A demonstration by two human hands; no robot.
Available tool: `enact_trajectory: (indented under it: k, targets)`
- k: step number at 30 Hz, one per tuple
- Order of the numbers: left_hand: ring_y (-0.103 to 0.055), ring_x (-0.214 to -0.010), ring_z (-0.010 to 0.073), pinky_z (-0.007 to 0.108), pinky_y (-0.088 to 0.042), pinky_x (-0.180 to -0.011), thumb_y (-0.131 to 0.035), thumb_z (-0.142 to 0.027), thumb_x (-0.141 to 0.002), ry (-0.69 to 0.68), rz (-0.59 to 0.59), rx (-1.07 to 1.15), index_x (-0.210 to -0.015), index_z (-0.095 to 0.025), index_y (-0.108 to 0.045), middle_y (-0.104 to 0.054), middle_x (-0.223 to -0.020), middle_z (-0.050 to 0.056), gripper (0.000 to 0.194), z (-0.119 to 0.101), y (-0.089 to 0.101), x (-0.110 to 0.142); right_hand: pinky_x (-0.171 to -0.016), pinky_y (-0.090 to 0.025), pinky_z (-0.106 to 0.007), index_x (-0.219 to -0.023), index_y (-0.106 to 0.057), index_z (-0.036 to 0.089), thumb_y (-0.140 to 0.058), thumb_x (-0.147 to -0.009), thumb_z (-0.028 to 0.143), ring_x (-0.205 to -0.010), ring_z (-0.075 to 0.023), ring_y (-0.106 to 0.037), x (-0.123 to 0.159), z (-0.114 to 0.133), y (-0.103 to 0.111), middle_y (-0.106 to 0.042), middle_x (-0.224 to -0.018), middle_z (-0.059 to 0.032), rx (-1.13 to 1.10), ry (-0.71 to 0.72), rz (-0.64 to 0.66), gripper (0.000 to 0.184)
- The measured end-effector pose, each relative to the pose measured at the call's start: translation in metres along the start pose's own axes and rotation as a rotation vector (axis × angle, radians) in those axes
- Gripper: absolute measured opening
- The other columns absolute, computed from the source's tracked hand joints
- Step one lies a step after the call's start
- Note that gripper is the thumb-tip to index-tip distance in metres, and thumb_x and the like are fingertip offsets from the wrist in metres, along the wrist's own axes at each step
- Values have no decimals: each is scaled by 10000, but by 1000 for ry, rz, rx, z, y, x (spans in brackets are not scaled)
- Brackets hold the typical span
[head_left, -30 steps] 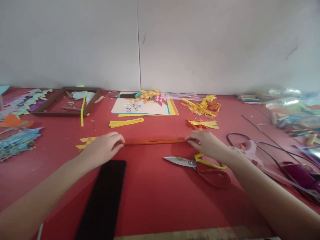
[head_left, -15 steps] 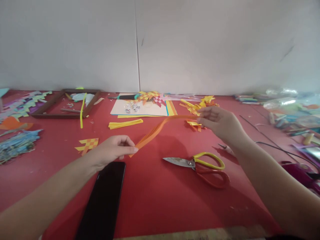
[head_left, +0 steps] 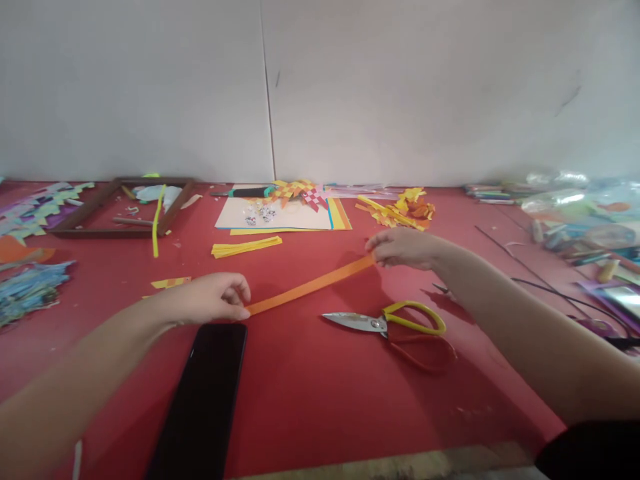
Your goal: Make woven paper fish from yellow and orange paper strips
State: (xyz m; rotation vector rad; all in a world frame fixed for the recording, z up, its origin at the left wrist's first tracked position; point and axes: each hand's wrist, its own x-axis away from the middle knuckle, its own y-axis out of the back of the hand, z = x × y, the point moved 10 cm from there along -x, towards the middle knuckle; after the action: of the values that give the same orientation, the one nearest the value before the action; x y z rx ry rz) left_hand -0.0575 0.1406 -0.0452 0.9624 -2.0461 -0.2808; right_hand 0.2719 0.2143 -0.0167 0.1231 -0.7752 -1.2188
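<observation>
Between my two hands stretches an orange paper strip (head_left: 313, 285), fairly straight and slanting up to the right. My left hand (head_left: 215, 298) pinches its lower left end, just above the top of a black phone (head_left: 200, 400). The upper right end is pinched by the fingers of my right hand (head_left: 400, 249). Scissors (head_left: 380, 323) with one yellow and one red handle lie below the strip, blades toward the left. A woven yellow-and-orange paper piece (head_left: 170, 283) shows partly behind my left wrist. Beyond the strip rests a bundle of yellow paper strips (head_left: 247, 247).
Paper sheets (head_left: 280, 217) carry a green-and-black cutter (head_left: 253, 192) at the back. Left of them is a brown wooden frame (head_left: 107, 233). Crumpled yellow-orange paper (head_left: 413, 208) lies behind my right hand. A black cable (head_left: 565, 290) and assorted supplies crowd the right side.
The orange strips, earlier fanned and bowed, now look like one taut, straight band. My right hand has come lower and to the left; my left hand has shifted slightly left.
</observation>
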Motion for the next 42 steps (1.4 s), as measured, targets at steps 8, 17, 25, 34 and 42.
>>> enact_trajectory:
  k: [8,17,25,34,42]
  targets:
    - [-659,-907,293,339,-454,-665,-583,-514,-759,39,-301,-550,-960,-236,-634,-713,-999,72,347,-33,24,19,-561,-479,-260,-909,-602,165,-607,-643,100,-597,-153,-613,5,-10,-26,-670,-750,-29,308,8,-10,274]
    - [-565,-1103,302,399,-471,-867,-596,-342,-871,-323,-480,-681,-1092,-168,-574,-646,-1148,112,282,-115,-30,4,-911,-464,-389,-1077,-664,168,-579,-758,236,-1063,-292,-612,24,29,-26,-668,-1140,-114,887,383,-101,337]
    - [-608,-948,258,364,-458,-793,-527,-272,-902,-292,-417,-549,-990,-173,-568,-648,-1027,92,139,-104,-24,-12,-880,-464,-355,-1039,-681,169,-527,-874,190,-990,-228,-622,20,51,-73,-691,-1056,-97,756,622,-3,227]
    - [-614,-813,236,309,-382,-611,-578,-368,-796,-118,-280,-525,-879,-223,-580,-675,-954,60,167,-66,4,-21,-730,-447,-275,-889,-658,180,-613,-830,211,-837,-180,-618,2,53,-71,-687,-953,-68,731,562,33,80]
    - [-622,-743,222,301,-377,-594,-551,-384,-802,-97,-262,-446,-842,-235,-584,-698,-851,30,158,-56,13,-33,-732,-420,-269,-864,-644,175,-559,-842,161,-854,-181,-607,-7,57,-71,-681,-937,-64,758,542,32,90]
